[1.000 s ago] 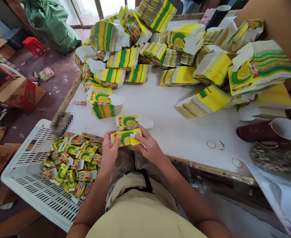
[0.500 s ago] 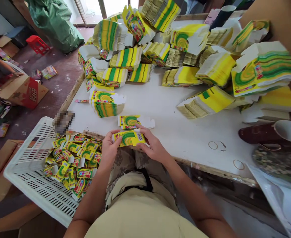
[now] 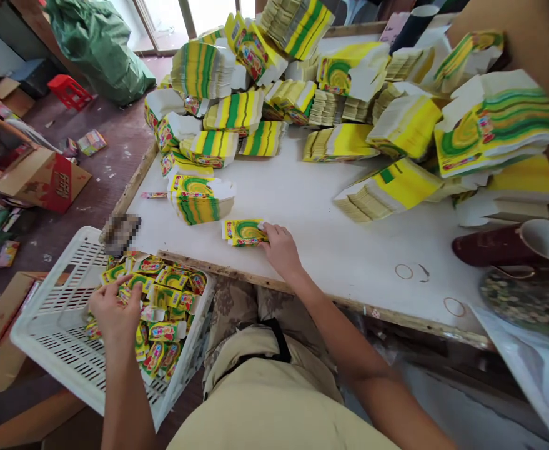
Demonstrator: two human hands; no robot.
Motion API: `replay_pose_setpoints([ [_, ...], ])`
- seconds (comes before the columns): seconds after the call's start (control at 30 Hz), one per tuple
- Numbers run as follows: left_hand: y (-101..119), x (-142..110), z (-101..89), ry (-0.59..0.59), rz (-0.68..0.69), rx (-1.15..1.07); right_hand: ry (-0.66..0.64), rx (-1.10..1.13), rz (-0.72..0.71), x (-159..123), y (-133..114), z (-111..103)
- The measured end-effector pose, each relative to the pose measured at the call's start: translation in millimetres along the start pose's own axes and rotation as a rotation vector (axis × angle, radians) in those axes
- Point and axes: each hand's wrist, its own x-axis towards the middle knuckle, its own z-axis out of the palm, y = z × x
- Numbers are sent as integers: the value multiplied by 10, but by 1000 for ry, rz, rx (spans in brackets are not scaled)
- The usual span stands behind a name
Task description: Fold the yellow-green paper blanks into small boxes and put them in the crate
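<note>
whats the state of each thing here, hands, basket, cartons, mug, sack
left hand, open over the basket
right hand, fingers at the single carton's end, grip unclear
basket, uncovered, partly filled
small boxes, jumbled in the basket
single carton, lying on the table
mug, lid off
green sack, bulging

The right hand [image 3: 282, 251] covers one end of a yellow carton [image 3: 242, 232]; the left hand [image 3: 116, 312] hides some small boxes [image 3: 164, 332] beneath it. Coarse pixels obscure an object [image 3: 121, 233] by the table [image 3: 278, 187], and the left edge cuts off a co-worker [image 3: 10, 129].
</note>
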Motion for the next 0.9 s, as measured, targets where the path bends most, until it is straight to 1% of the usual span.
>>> replay_pose_setpoints([
  [0.07, 89, -120, 184, -46, -7, -143, -28, -39, 12, 45, 5, 22],
  [0.13, 318, -292, 456, -159, -9, -372, -12, -5, 42, 41, -38, 1],
  [0.2, 619, -468, 738, -313, -40, -617, 9, 119, 83, -6, -122, -65],
  [0.23, 777, -546, 862, -369, -45, -737, 4, 209, 97, -44, -176, -107],
  [0.3, 1082, -671, 1040, -475, -27, -960, -64, 410, 99, -144, -304, -186],
  [0.33, 1223, -714, 1089, -493, -27, -1057, -121, 513, 89, -203, -373, -215],
  [0.4, 1470, -751, 1110, -512, -46, -1237, -238, 718, 63, -327, -511, -238],
  [0.43, 1573, -748, 1092, -498, -62, -1323, -269, 816, 54, -388, -577, -234],
  [0.5, 1727, -709, 1039, -432, -106, -1475, -263, 950, 41, -494, -695, -204],
  [0.57, 1807, -655, 1002, -316, -164, -1564, -227, 952, 27, -569, -789, -161],
  [0.63, 1815, -617, 1002, -206, -217, -1581, -222, 883, 16, -605, -841, -118],
  [0.67, 1799, -609, 1013, -177, -229, -1564, -233, 856, 18, -608, -846, -99],
  [0.7, 1776, -610, 1026, -172, -233, -1536, -242, 843, 30, -602, -834, -83],
  [0.77, 1724, -636, 1050, -223, -235, -1483, -234, 850, 92, -570, -766, -65],
  [0.83, 1684, -680, 1069, -294, -223, -1474, -183, 894, 183, -521, -662, -65],
  [0.9, 1658, -726, 1096, -342, -212, -1473, -139, 966, 260, -476, -562, -77],
])
